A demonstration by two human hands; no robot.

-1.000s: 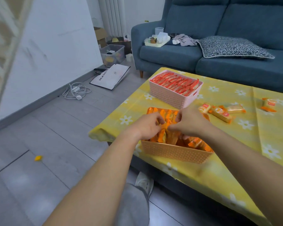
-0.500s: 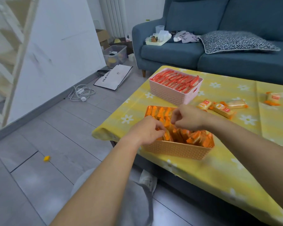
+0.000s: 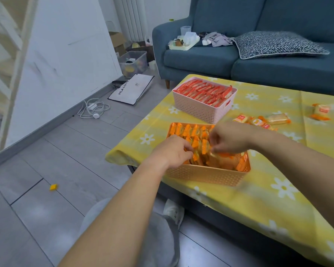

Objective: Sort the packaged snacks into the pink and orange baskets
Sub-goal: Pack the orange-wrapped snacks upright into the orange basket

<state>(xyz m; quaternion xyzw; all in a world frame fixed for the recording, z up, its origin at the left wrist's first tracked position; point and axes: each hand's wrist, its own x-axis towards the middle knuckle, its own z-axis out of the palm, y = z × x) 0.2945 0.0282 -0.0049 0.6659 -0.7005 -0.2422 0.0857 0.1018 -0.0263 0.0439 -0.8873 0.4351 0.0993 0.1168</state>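
A blue sofa [image 3: 201,60] stands at the far side, bearing a patterned cushion [image 3: 278,44] on the right, crumpled clothes [image 3: 218,39], and a pale tray [image 3: 183,46] on the left. On the grey floor to the left lie a white bag [image 3: 131,89], a coiled white cable [image 3: 93,109] and, nearer, a small yellow piece [image 3: 53,187]. A clear storage bin [image 3: 133,62] sits by the far wall, and a yellow flowered tablecloth [image 3: 258,199] covers the table.
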